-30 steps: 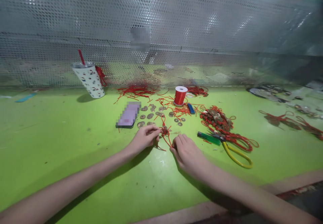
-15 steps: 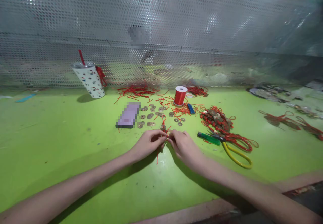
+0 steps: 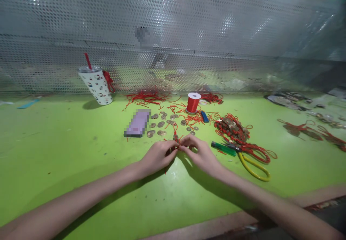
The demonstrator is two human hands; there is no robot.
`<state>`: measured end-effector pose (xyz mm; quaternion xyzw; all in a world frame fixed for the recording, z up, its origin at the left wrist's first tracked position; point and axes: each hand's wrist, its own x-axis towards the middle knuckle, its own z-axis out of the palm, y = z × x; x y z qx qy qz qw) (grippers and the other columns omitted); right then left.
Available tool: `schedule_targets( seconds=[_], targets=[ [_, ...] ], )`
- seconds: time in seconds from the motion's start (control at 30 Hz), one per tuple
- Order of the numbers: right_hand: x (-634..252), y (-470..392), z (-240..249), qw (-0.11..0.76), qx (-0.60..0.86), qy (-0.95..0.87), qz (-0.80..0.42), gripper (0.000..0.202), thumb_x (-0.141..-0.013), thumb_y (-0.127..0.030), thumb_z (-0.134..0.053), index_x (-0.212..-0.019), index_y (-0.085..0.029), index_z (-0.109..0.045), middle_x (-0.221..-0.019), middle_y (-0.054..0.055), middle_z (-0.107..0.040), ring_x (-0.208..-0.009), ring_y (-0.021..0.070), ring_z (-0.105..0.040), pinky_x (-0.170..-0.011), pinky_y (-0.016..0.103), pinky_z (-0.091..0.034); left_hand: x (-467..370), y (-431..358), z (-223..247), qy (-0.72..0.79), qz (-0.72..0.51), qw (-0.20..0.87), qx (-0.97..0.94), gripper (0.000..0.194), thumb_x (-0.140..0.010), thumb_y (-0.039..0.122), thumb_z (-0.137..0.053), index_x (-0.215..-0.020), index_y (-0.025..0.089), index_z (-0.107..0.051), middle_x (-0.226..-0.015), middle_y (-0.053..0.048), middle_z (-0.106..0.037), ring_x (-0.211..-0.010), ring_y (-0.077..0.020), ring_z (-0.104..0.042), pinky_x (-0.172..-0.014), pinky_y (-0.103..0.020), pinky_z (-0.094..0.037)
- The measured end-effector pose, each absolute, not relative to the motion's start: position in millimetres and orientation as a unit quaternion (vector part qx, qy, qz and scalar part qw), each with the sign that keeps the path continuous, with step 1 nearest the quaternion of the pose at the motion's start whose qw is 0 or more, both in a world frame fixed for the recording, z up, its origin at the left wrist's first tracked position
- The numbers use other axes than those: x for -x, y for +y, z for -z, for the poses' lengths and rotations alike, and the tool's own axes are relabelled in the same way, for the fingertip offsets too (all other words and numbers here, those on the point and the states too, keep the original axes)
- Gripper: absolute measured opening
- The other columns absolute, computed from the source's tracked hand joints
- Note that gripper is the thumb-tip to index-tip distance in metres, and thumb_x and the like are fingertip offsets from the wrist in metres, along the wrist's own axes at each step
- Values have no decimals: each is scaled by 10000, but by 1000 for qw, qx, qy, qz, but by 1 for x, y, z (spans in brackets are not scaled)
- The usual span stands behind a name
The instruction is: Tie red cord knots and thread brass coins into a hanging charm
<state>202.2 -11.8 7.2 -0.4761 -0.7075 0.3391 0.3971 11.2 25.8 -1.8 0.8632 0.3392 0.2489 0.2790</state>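
Observation:
Both hands meet at the middle of the green table, fingertips pinched on a red cord [image 3: 175, 127] that has a coin [image 3: 176, 137] strung on it. My left hand [image 3: 159, 155] is closed, thumb against forefinger at the cord. Facing it, my right hand [image 3: 198, 154] pinches the same cord from the right, its fingers arched. The cord's loop lies on the table beyond the fingertips; the knot between them is mostly hidden. Loose brass coins [image 3: 161, 124] with holes lie scattered just past the hands.
Right of my hands lie yellow-handled scissors [image 3: 254, 166], a green lighter [image 3: 223, 148] and a heap of corded coins [image 3: 232, 127]. Behind stand a red thread spool [image 3: 193, 103] and a blue lighter [image 3: 204, 116]. A phone [image 3: 137, 123] and a tumbler [image 3: 96, 87] are left, before a perforated metal screen [image 3: 121, 63].
My right hand's fingers have shifted and arched more, with the thumb now showing lower. The cord's hanging tail has moved slightly left and is more hidden by my left hand.

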Motion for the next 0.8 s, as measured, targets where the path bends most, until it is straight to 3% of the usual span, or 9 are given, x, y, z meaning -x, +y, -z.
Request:
schedule_targets(
  seconds=[0.17, 0.3, 0.43, 0.5, 0.63, 0.8],
  targets=[
    [-215, 6, -16, 317, 530, -632, -469, 145, -982, -308, -543, -1017, -177, -594, -841, 67, -725, -749, 196, -684, -651, 322, -540, -12, 26, 4, 335, -257, 245, -873, 192, -958, 178, -519, -1014, 161, -701, -939, -96, -769, -806, -223, -704, -739, -312, -497],
    [-223, 23, -24, 211, 522, -552, -615, 226, -1023, -308, -449, -953, -160, -605, -804, 70, -720, -626, 161, -658, -565, 275, -506, -10, 24, 8, 319, -271, 187, -889, 191, -959, 154, -505, -1017, 131, -685, -916, -106, -763, -772, -221, -704, -705, -313, -508],
    [-221, 33, -27, 133, 439, -560, -690, 396, -1025, -378, -461, -741, -138, -599, -614, 17, -596, -473, 89, -493, -458, 210, -390, -9, 23, 12, 306, -280, 150, -898, 193, -964, 142, -487, -1020, 123, -671, -923, -102, -758, -781, -220, -703, -708, -317, -515],
    [-219, 33, -28, 110, 405, -553, -720, 401, -1007, -420, -496, -725, -146, -571, -570, -29, -509, -423, 59, -365, -413, 194, -296, -8, 23, 13, 314, -280, 146, -895, 181, -963, 142, -496, -1008, 124, -670, -883, -88, -752, -746, -209, -694, -685, -308, -506],
    [-215, 27, -23, 98, 362, -533, -758, 337, -964, -417, -564, -743, -171, -499, -576, -79, -398, -421, 38, -212, -401, 199, -142, -8, 24, 12, 335, -282, 168, -883, 153, -953, 141, -522, -967, 137, -674, -852, -66, -746, -725, -194, -687, -673, -294, -494],
    [-217, 19, -7, 154, 374, -543, -736, 311, -960, -419, -559, -771, -183, -486, -568, -93, -321, -443, 53, -208, -428, 229, -141, -7, 23, 11, 348, -302, 233, -857, 137, -947, 163, -557, -1021, 153, -672, -870, -39, -755, -747, -174, -689, -700, -279, -501]
  ],
)
